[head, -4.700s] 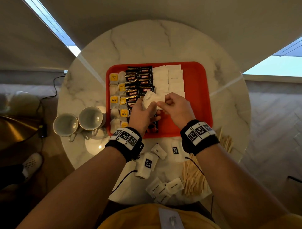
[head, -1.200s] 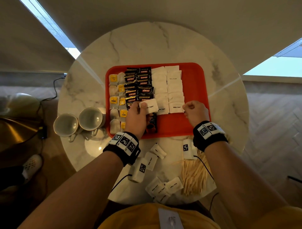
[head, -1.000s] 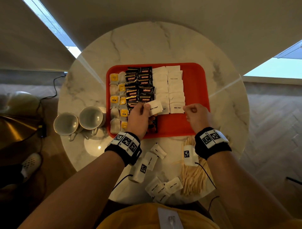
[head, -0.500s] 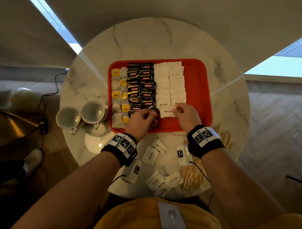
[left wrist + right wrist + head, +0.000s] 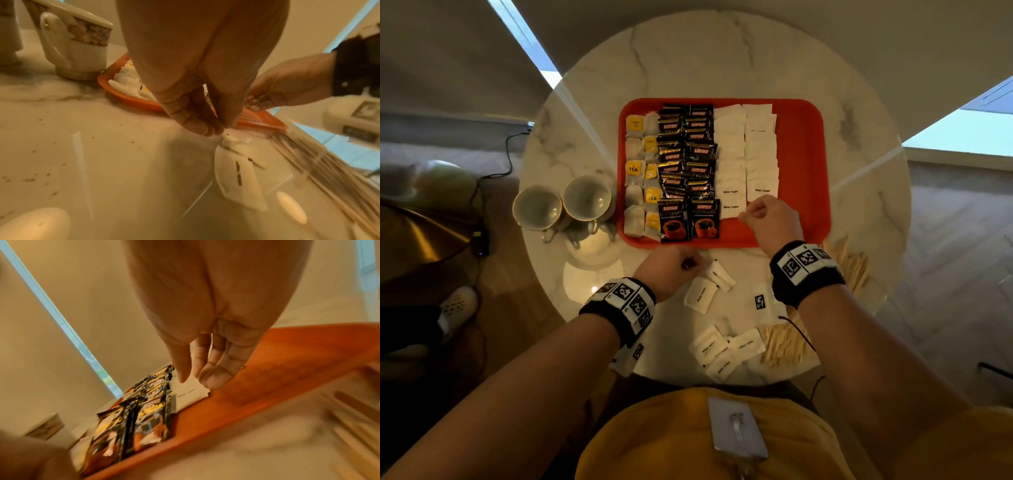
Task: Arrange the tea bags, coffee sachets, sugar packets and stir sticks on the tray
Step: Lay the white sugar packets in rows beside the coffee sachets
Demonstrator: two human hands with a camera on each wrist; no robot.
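Note:
An orange tray point(image 5: 801, 171) point(image 5: 267, 369) holds a column of tea bags point(image 5: 640, 171), black coffee sachets point(image 5: 688, 171) point(image 5: 152, 418) and two columns of white sugar packets. My right hand point(image 5: 748, 214) point(image 5: 195, 381) hangs over the tray's front. Its nearly straight fingertips touch the right edge of the front sugar packet point(image 5: 730, 207) point(image 5: 191, 391). My left hand point(image 5: 697, 265) point(image 5: 221, 129) is on the table below the tray. Its thumb and fingertips are drawn together right at the end of a loose sugar packet point(image 5: 722, 275) point(image 5: 232, 141), with nothing visible between them.
More loose sugar packets point(image 5: 700, 294) point(image 5: 722, 349) lie on the round marble table point(image 5: 722, 61) near me. Wooden stir sticks point(image 5: 787, 339) point(image 5: 329, 162) are piled at the table's right front. Two cups point(image 5: 537, 207) point(image 5: 587, 198) stand left of the tray.
The sugar packet my left hand held now lies at the front of the left sugar column. My left hand has drawn back onto the table; my right hand stays by that packet.

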